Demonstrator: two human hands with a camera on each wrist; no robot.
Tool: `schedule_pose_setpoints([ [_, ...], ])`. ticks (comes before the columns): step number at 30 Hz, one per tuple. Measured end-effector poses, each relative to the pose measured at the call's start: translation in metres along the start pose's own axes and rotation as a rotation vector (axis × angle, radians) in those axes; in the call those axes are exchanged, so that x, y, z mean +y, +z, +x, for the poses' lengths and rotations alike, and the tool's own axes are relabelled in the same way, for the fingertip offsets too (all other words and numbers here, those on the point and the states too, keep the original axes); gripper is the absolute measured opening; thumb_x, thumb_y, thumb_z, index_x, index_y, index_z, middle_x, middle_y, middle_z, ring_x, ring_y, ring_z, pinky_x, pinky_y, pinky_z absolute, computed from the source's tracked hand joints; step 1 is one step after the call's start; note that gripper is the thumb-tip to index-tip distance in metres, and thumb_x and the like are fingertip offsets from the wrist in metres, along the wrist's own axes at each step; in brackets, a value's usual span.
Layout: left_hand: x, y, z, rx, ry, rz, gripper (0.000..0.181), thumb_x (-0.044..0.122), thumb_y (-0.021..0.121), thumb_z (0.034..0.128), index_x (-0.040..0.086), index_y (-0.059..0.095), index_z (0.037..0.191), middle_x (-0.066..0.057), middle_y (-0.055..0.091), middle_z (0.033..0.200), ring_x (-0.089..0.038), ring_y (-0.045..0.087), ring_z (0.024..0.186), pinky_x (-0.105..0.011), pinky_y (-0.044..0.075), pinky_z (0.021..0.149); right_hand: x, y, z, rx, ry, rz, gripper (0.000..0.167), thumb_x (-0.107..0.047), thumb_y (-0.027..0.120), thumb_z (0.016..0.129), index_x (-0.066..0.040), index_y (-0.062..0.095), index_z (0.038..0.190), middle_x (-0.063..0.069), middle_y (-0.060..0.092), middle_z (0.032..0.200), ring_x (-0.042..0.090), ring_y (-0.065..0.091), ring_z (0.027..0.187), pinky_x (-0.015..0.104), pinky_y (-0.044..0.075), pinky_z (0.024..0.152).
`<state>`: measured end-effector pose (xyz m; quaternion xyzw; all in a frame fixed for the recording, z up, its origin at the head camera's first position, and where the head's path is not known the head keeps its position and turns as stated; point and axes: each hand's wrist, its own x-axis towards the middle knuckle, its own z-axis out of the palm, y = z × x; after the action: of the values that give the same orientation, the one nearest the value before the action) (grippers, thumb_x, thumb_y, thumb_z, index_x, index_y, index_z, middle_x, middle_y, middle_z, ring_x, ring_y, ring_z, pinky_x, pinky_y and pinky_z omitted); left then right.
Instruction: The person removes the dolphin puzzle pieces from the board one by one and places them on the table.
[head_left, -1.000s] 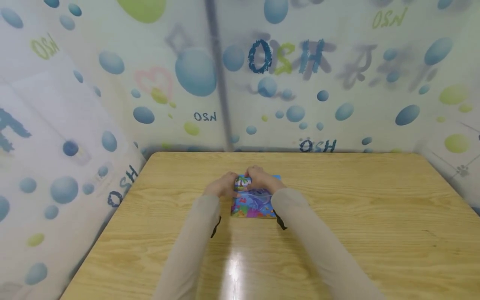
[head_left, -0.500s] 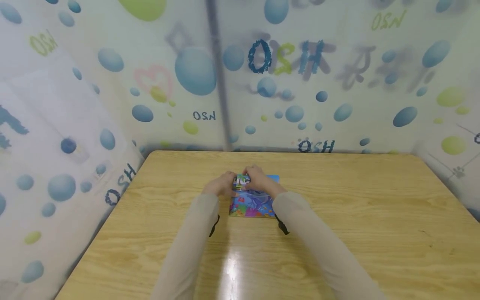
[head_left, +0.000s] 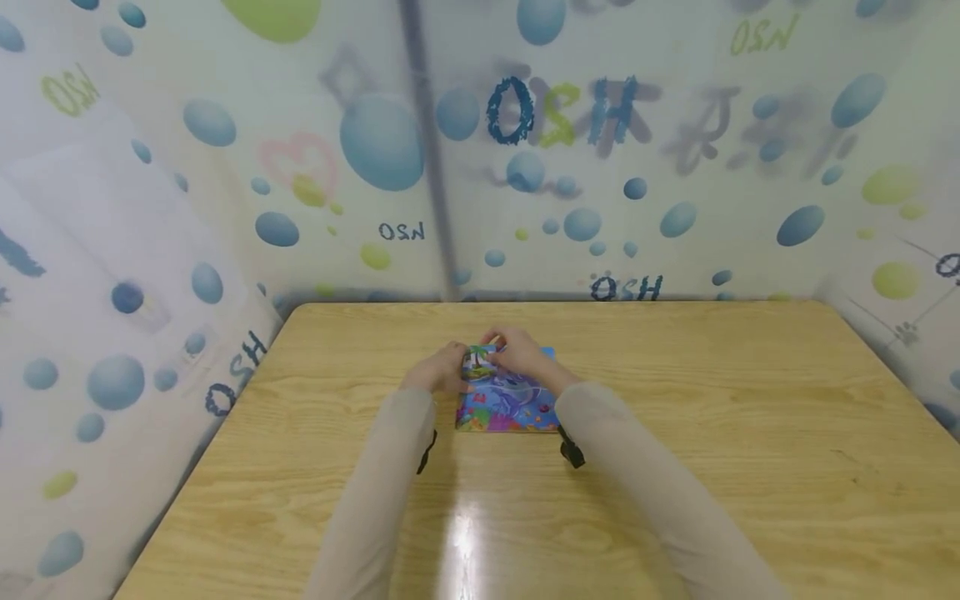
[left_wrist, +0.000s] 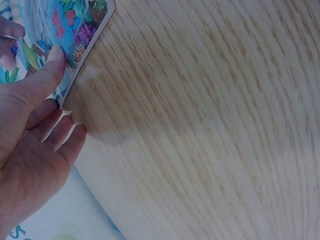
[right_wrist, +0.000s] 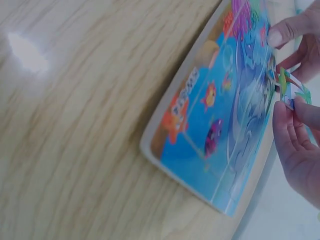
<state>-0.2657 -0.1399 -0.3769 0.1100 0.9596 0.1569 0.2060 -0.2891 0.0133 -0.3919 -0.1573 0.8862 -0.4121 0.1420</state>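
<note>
A flat picture puzzle board (head_left: 506,412) with a dolphin and sea creatures lies on the wooden table. My left hand (head_left: 438,371) holds its left edge. In the left wrist view, that hand's thumb (left_wrist: 55,65) rests on the picture, with curled fingers at the edge. My right hand (head_left: 521,354) is over the board's upper part. In the right wrist view, its thumb and finger pinch a small piece with a palm tree (right_wrist: 290,87), tilted up at the board's far corner. The right hand hides part of the picture in the head view.
The wooden table (head_left: 712,417) stretches around the board on all sides. Behind it stands a pale wall (head_left: 675,150) printed with blue and green dots and letters. A bright reflection (head_left: 465,533) shows on the near tabletop.
The right hand has shifted slightly up, and more of the palm-tree piece shows between the hands. The left hand keeps its place at the board's left edge. The head view has shifted slightly.
</note>
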Motion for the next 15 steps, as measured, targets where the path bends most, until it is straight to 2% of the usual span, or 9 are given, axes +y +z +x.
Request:
schedule_pose_setpoints([
  [7,-0.001,0.000,0.000,-0.002,0.012,-0.009,0.068,0.020,0.069,0.0812,-0.001,0.036,0.136,-0.018,0.035,0.141,-0.032,0.034,0.132,-0.043,0.027,0.111,0.010,-0.013,-0.006,-0.018,0.029,0.110,0.027,-0.003,0.055,0.089,0.001,0.055,0.116,0.008,0.049,0.090,0.012,0.057,0.062,0.024,0.055,0.062],
  [15,0.000,0.000,-0.003,-0.020,-0.023,-0.018,0.069,0.023,0.066,0.0839,0.001,0.031,0.140,-0.016,0.031,0.145,-0.030,0.030,0.135,-0.043,0.027,0.111,0.027,-0.035,-0.014,-0.038,0.095,0.102,0.031,-0.005,0.050,0.092,0.002,0.049,0.123,0.011,0.048,0.095,0.011,0.056,0.062,0.025,0.055,0.064],
])
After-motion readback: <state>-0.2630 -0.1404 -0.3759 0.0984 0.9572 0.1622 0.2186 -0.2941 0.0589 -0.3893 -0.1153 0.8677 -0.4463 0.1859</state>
